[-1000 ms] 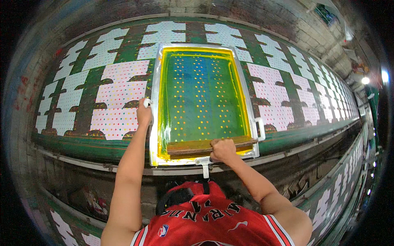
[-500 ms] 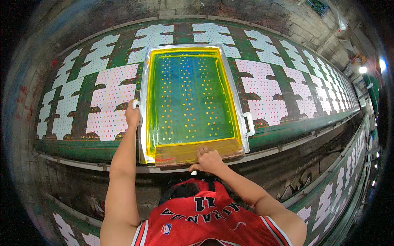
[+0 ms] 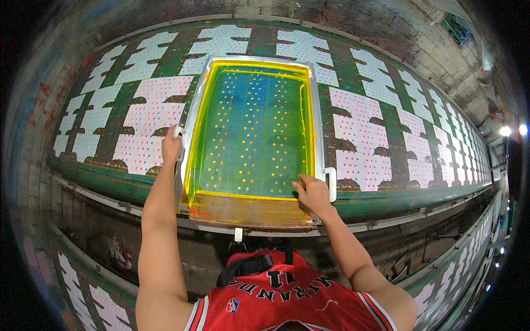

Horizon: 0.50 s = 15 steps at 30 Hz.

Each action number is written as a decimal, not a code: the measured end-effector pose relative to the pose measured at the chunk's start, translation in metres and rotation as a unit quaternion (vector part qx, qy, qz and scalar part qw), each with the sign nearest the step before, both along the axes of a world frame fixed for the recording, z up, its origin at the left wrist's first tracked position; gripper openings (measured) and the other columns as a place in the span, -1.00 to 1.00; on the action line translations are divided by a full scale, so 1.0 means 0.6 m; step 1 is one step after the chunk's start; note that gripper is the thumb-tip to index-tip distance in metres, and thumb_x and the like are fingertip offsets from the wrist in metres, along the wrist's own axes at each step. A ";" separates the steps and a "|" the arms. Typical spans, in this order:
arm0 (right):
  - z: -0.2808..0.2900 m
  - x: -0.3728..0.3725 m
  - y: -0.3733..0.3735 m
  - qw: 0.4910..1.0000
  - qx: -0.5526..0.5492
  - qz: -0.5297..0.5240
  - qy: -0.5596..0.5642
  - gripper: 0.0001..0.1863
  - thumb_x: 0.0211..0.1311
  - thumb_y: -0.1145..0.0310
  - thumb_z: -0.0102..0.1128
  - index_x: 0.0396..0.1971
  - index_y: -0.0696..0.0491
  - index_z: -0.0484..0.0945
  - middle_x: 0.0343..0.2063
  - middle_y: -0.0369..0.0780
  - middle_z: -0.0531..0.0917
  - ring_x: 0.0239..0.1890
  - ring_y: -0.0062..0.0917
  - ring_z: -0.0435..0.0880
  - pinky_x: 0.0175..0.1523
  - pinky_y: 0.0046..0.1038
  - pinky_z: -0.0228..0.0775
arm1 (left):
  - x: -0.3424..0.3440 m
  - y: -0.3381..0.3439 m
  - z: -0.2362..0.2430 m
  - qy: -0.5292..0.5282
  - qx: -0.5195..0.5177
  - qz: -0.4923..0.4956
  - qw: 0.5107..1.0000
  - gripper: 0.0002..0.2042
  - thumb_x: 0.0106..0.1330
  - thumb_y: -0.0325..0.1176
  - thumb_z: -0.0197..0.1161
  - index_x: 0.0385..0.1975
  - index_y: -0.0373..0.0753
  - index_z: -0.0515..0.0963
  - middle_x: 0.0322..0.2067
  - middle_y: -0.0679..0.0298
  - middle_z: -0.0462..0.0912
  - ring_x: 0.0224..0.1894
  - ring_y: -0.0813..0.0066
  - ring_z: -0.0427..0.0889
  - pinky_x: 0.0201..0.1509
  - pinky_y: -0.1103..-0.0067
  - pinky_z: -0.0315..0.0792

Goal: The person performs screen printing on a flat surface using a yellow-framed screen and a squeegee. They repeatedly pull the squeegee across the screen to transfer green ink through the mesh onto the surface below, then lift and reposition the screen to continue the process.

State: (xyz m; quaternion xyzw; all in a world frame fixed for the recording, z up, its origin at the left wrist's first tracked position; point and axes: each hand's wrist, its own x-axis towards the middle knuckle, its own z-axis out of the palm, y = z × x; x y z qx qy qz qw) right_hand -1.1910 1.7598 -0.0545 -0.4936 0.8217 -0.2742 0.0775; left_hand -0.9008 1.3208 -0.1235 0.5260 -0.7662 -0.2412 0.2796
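A screen-printing frame [image 3: 251, 138] lies on the long green table, its metal border edged in yellow and its green-blue mesh showing rows of small dots. My left hand [image 3: 171, 148] is closed around the white handle [image 3: 178, 132] on the frame's left side. Over the near right corner is my right hand [image 3: 313, 194], fingers apart and slightly bent, holding nothing that shows. A second white handle [image 3: 331, 185] stands just right of that hand. Across the frame's near end runs a flat brown strip [image 3: 251, 212], with a white tab [image 3: 238, 234] below it.
Cut white fabric pieces with coloured dots [image 3: 361, 138] lie in rows along the green table [image 3: 419, 196]. More pieces [image 3: 157, 121] lie left of the frame. A parallel table with pieces [image 3: 110, 306] runs behind me. A block wall [image 3: 430, 52] borders the far side.
My right hand has left the brown strip at the near end and moved right and forward to the frame's near right corner. My left hand keeps its hold on the handle.
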 end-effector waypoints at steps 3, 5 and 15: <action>-0.014 0.010 -0.033 0.997 0.003 0.068 0.044 -0.62 0.25 0.15 0.35 -0.12 0.16 0.66 -0.16 0.06 0.69 -0.08 -0.06 0.69 0.03 -0.16 0.56 | 0.001 -0.002 -0.004 -0.015 -0.003 0.013 1.000 -0.47 0.26 -0.38 0.17 0.30 -0.02 0.47 -0.13 -0.23 0.70 -0.08 -0.19 0.70 0.02 0.16 0.53; -0.019 0.021 -0.066 0.993 0.048 0.104 0.020 -0.56 0.25 0.11 0.35 -0.02 0.13 0.65 0.11 0.06 0.57 0.24 -0.04 0.48 0.28 -0.03 0.39 | 0.001 -0.004 -0.005 0.003 0.024 0.007 1.000 -0.46 0.27 -0.37 0.18 0.31 -0.02 0.46 -0.13 -0.24 0.70 -0.08 -0.19 0.70 0.03 0.15 0.53; -0.043 0.111 -0.210 0.943 0.249 0.136 0.175 -0.15 0.31 -0.44 -0.06 0.51 -0.32 0.22 0.55 -0.02 0.04 0.60 -0.04 -0.13 0.46 0.44 -0.27 | 0.007 -0.006 -0.001 0.019 0.077 0.000 0.997 -0.45 0.29 -0.34 0.21 0.34 -0.04 0.44 -0.11 -0.21 0.70 -0.07 -0.16 0.70 0.07 0.16 0.51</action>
